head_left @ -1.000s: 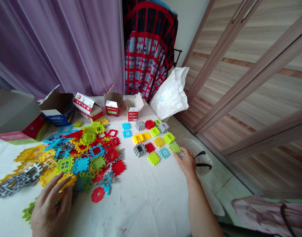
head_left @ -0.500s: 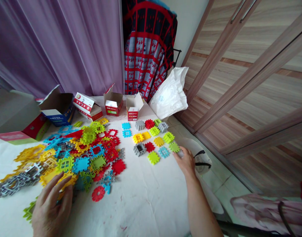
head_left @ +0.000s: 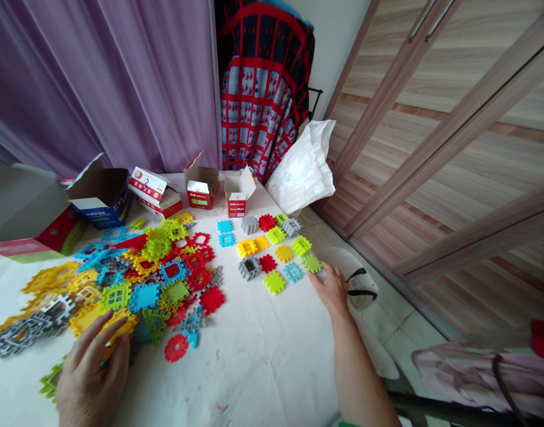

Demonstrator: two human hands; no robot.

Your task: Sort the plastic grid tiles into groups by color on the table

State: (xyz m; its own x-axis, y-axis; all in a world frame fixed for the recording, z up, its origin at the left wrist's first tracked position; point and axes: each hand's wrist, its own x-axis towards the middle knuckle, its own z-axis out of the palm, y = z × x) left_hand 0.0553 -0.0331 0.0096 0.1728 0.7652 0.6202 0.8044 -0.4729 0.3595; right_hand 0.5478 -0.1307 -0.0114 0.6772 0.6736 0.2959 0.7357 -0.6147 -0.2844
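Note:
My left hand (head_left: 92,370) lies at the near edge of a heap of interlocking plastic tiles, its fingers stretched over a yellow tile (head_left: 86,319). A green tile (head_left: 50,379) sticks out beside its wrist side. At the right edge of the table, my right hand (head_left: 333,289) has its thumb and fingers around a small grey piece, mostly hidden by the hand. They are right beside a green square tile (head_left: 311,263). Left of that lie a blue window tile (head_left: 293,273), a yellow tile (head_left: 284,254), a lime tile (head_left: 274,283) and a grey stack (head_left: 249,268).
Several opened boxes stand along the back, among them a blue box (head_left: 101,207) and a small red box (head_left: 237,198). A white bag (head_left: 303,169) leans at the table's far right corner. A red flower-shaped piece (head_left: 176,348) lies apart near the heap.
The view has shifted slightly. My right hand stays beside the green tile, and the grey piece at its fingers shows less than before. My left hand stays on the heap.

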